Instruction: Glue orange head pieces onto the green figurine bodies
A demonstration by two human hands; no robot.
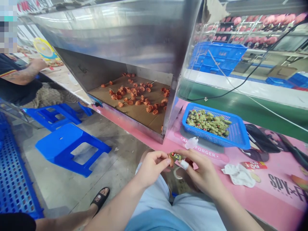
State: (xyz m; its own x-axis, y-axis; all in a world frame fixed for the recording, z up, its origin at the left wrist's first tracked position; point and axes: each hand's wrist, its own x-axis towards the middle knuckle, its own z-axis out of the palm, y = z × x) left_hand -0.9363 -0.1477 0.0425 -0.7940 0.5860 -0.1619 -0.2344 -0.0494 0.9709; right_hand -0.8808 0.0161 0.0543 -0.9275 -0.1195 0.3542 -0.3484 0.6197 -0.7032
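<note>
Both hands meet just in front of the blue basket (pixel 237 134). The left hand (pixel 150 166) pinches a small green toy (pixel 175 157) between thumb and fingers; the right hand (pixel 204 171), with a taped finger, grips the toy's other side. More green toys fill the basket, a white rag (pixel 239 175) lies right of it, and orange pieces (pixel 137 96) sit on cardboard to its left

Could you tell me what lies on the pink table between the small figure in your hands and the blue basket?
In the head view, a small clear plastic piece lies on the pink table between the figure and the blue basket.
</note>
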